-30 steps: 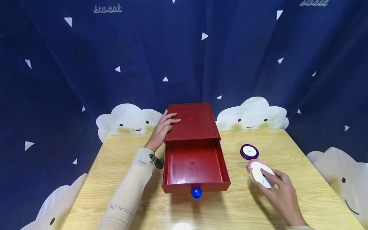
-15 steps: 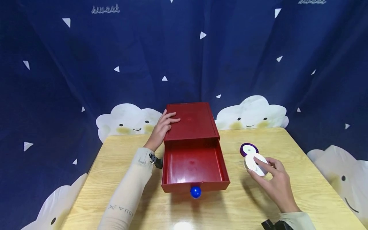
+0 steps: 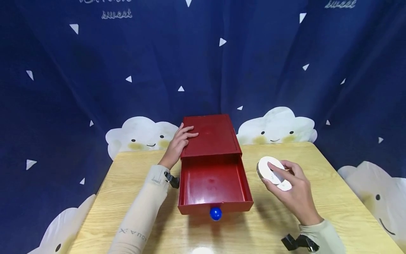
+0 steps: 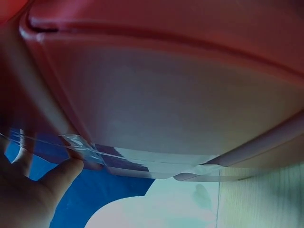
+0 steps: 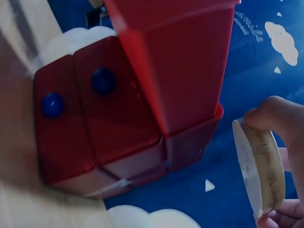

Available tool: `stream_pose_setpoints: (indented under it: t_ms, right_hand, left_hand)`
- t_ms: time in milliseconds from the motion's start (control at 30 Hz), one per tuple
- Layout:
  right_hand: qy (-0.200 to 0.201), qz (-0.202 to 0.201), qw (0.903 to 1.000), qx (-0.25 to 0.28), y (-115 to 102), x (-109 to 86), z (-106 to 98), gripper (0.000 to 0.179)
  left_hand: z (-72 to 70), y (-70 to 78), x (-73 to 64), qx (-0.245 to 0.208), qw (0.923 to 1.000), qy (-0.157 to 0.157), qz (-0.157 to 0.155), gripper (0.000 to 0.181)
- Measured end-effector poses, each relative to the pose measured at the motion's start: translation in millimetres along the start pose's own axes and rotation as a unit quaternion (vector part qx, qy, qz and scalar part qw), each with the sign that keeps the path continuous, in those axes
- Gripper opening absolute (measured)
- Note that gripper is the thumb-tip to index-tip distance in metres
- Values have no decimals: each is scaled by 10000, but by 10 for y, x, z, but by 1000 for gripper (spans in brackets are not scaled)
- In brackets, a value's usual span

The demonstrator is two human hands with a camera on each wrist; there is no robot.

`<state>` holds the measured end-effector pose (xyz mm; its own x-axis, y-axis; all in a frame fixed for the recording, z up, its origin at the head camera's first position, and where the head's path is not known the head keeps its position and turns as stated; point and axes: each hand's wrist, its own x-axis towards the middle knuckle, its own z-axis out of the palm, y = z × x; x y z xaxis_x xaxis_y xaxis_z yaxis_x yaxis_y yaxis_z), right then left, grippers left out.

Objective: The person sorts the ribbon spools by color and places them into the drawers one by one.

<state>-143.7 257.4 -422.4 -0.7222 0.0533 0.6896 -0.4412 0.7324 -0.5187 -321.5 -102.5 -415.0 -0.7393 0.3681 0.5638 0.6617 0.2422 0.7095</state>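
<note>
A red plastic drawer cabinet stands on the table with its top drawer pulled out; a blue ball knob sits on the drawer's front. My left hand rests on the cabinet's left top edge, fingers spread over the top. In the left wrist view its thumb lies near clear tape at the cabinet's side. My right hand holds a ribbon spool right of the drawer, pinched by its rim; the right wrist view shows its tan printed ribbon. Part of another white disc shows below it.
Two more drawers with blue knobs are pushed in below the open one. A wooden table bears everything. Behind it hangs a dark blue curtain with white clouds and triangles.
My right hand has lifted the ribbon spool and carried it left toward the drawer. The held spool has passed in front of the purple spool, now hidden. My left hand has stayed put.
</note>
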Motion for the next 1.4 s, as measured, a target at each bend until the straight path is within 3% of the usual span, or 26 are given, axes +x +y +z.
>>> stream_pose_setpoints:
  t_ms: [200, 533, 867, 1133, 1400]
  right_hand:
    - [-67, -276, 9994, 185, -149, 74, 73, 59]
    - [-323, -580, 9973, 327, -403, 225, 103, 60]
    - [-198, -1440, 9875, 614, -603, 371, 170, 58]
    - [-913, -1376, 9852, 459, -738, 439, 193, 57]
    - [-1560, -1563, 9748, 325, -819, 473, 234, 58]
  left_hand:
    - [13, -42, -55, 73, 10000, 31, 59, 45]
    - [37, 11, -76, 67, 9999, 18, -84, 44]
    - [16, 6, 1, -7, 10000, 65, 66, 44]
    - [-12, 5, 36, 159, 9998, 127, 2, 45]
    - [-21, -13, 12, 85, 9999, 117, 14, 44]
